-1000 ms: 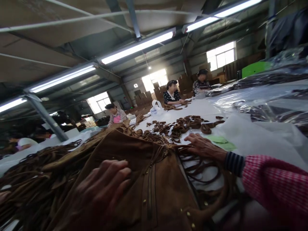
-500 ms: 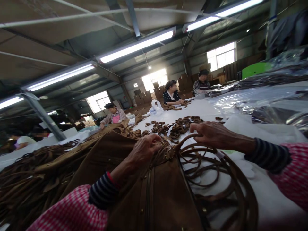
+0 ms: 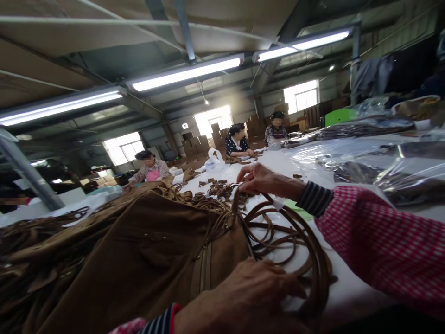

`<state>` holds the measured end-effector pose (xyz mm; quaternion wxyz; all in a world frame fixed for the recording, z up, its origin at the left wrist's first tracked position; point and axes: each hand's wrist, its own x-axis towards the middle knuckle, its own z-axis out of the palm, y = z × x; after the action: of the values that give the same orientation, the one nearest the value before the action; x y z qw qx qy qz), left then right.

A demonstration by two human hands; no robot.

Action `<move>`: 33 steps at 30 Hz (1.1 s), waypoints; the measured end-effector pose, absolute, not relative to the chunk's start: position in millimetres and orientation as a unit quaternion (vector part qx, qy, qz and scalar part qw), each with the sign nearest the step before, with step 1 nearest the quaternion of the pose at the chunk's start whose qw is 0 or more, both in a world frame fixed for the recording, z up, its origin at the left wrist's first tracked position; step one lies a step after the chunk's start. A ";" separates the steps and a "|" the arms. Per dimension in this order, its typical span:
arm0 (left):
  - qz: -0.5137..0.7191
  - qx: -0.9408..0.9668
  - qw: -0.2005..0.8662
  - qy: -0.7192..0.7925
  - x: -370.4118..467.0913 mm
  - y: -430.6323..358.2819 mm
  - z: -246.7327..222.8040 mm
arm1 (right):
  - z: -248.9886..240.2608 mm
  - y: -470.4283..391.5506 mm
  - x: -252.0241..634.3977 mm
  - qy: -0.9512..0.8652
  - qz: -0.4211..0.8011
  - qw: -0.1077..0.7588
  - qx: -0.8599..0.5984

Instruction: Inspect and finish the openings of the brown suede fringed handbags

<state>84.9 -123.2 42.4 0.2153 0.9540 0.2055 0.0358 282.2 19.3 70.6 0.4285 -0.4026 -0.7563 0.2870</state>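
Observation:
A brown fabric bag (image 3: pixel 139 250) with a zip and small metal studs lies across the front of the table. My right hand (image 3: pixel 266 181) pinches a brown strap (image 3: pixel 235 202) that rises from the bag's top edge. Low in the view, my left hand (image 3: pixel 250 292) reaches over the bag's right side toward the looped brown straps (image 3: pixel 321 260). Its fingers are stretched out and partly blurred; the thumb side is hard to see. Small brown strap pieces (image 3: pixel 219 190) lie in a heap beyond the bag.
More brown bags and straps (image 3: pixel 31 260) are piled at the left. Plastic-wrapped goods (image 3: pixel 368 127) cover the right side of the white table (image 3: pixel 271 162). Several people sit or stand around the far side, one in a pink apron (image 3: pixel 153 174).
My left hand has left the straps at the bag's top and moved down and right, nearer the camera. My right hand has shifted left, and the view has turned right.

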 end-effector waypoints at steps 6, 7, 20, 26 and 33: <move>0.141 0.891 0.000 0.433 69.7 -47.2 57.4 | 49.5 22.5 301.3 -0.762 0.186 0.388 -0.484; 0.144 0.878 -0.006 0.457 68.8 -31.1 56.7 | 45.3 21.4 302.4 -0.766 0.145 0.374 -0.503; 0.107 0.896 0.156 0.403 54.2 -8.5 18.4 | -1.7 -6.6 310.0 -0.802 0.372 0.227 -0.408; 0.204 0.827 0.172 0.495 39.3 25.1 22.8 | -17.1 39.1 280.1 -0.746 0.484 0.159 -0.428; 0.148 0.850 0.106 0.495 50.8 35.9 19.4 | -30.3 45.7 260.9 -0.784 0.356 0.189 -0.472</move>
<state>50.8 35.9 19.4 0.1057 0.8497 0.4951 0.1477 260.9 45.7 -30.3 0.1893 -0.4721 -0.7841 0.3557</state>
